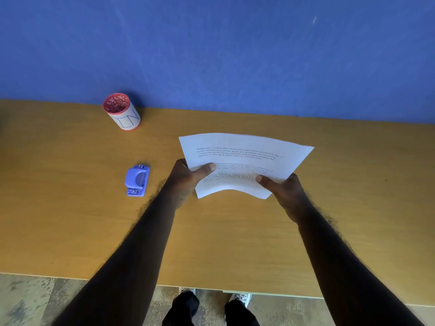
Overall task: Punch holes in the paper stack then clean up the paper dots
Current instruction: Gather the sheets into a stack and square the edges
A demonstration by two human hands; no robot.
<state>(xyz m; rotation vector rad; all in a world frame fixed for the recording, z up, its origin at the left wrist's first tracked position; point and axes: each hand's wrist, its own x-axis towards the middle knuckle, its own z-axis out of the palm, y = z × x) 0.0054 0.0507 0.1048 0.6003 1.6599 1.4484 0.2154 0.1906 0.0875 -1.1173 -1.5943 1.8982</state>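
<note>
Both hands up over the wooden table, and the paper stack is off the surface, bowed between them. Left hand clamps its left edge, thumb on top; right hand pinches the near right corner. Plenty of bare table all round. The purple hole punch sits apart to the left, the red cup by the blue wall, hand-lettered "IN". The printed text is mostly too small to read; fingers beneath are hidden.

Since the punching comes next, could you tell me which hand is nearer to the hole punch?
Left. The left hand grips the paper stack just right of the hole punch, apart from it; the right hand holds the stack's far side, farther away.
</note>
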